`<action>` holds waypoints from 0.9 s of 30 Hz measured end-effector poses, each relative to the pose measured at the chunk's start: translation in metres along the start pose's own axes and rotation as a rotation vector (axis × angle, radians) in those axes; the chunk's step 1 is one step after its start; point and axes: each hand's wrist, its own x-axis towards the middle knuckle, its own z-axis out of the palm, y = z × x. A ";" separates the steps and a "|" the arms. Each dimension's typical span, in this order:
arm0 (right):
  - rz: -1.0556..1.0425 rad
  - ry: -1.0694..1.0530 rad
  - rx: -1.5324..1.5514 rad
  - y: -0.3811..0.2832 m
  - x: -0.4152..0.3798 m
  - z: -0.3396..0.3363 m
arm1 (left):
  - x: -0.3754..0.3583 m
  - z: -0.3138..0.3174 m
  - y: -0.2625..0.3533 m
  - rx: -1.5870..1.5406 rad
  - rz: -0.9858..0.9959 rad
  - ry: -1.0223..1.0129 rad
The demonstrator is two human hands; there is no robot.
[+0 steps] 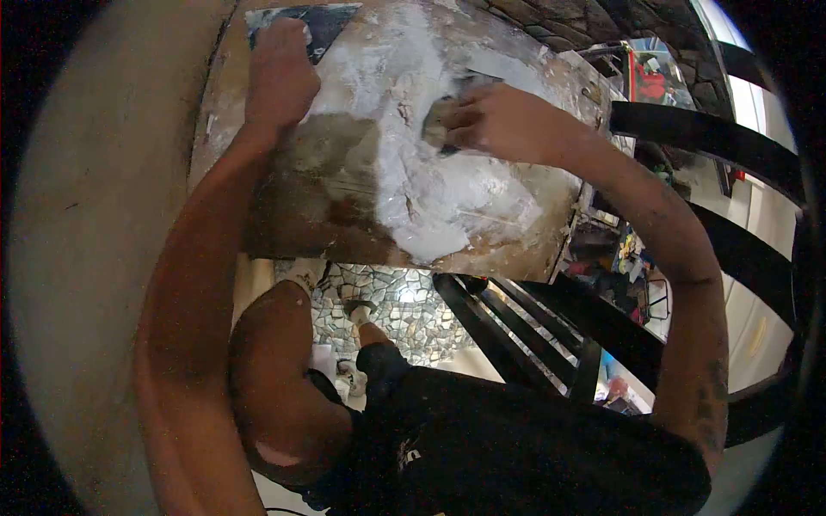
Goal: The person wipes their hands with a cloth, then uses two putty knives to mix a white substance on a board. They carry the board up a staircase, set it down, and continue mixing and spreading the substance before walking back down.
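A wooden board (pixel 301 211) smeared with white plaster-like paste (pixel 413 206) lies before me. The paste forms a thick ridge down the middle, loose and powdery towards the far side. At the far left, my left hand (pixel 282 77) grips a dark flat scraper (pixel 331 24), its blade close to the board. My right hand (pixel 499 123) is closed around another scraper (pixel 439 125), just right of the ridge. Its fingers cover much of that tool, and the blade appears tilted against the paste.
A bare wall (pixel 103 206) runs along the left. Black railing bars (pixel 714 146) curve on the right, with more bars (pixel 516 335) below the board. Cluttered items (pixel 619 267) stand beyond them. Under the board's near edge is a stone-patterned floor (pixel 413 318).
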 end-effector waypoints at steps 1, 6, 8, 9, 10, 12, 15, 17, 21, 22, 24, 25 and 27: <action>0.064 -0.099 0.065 -0.001 -0.006 -0.005 | 0.000 -0.002 0.001 0.000 -0.005 -0.014; -0.021 -0.050 -0.142 -0.014 0.027 -0.029 | -0.001 0.004 -0.001 0.020 0.038 0.035; 0.016 -0.023 -0.064 -0.010 0.013 -0.005 | -0.003 0.003 -0.003 0.014 0.043 0.036; 0.031 -0.008 -0.021 -0.007 0.006 0.000 | -0.003 0.002 -0.002 0.008 0.023 0.009; -0.048 0.161 0.052 -0.001 -0.004 0.000 | -0.003 -0.001 -0.001 0.001 0.006 -0.019; 0.060 -0.128 -0.010 -0.007 0.012 -0.033 | -0.002 -0.004 0.000 -0.018 -0.046 -0.064; 0.089 -0.124 -0.033 -0.013 0.022 -0.049 | 0.004 -0.004 0.004 -0.016 -0.075 -0.080; 0.187 -0.126 -0.009 -0.011 0.021 -0.015 | 0.002 -0.003 0.005 -0.011 -0.079 -0.076; 0.162 0.063 0.120 -0.009 -0.018 -0.006 | -0.004 0.006 -0.009 0.015 0.005 -0.003; 0.064 -0.018 0.039 0.003 -0.015 -0.009 | -0.003 0.015 -0.012 0.016 0.052 0.034; 0.074 0.086 0.031 0.005 0.004 -0.016 | 0.001 0.007 -0.001 0.037 -0.004 -0.022; 0.068 0.135 0.029 0.006 0.010 -0.017 | 0.002 0.002 0.001 0.052 -0.042 -0.052; 0.133 0.075 0.024 0.000 0.002 -0.003 | 0.002 0.001 0.001 0.013 -0.033 -0.056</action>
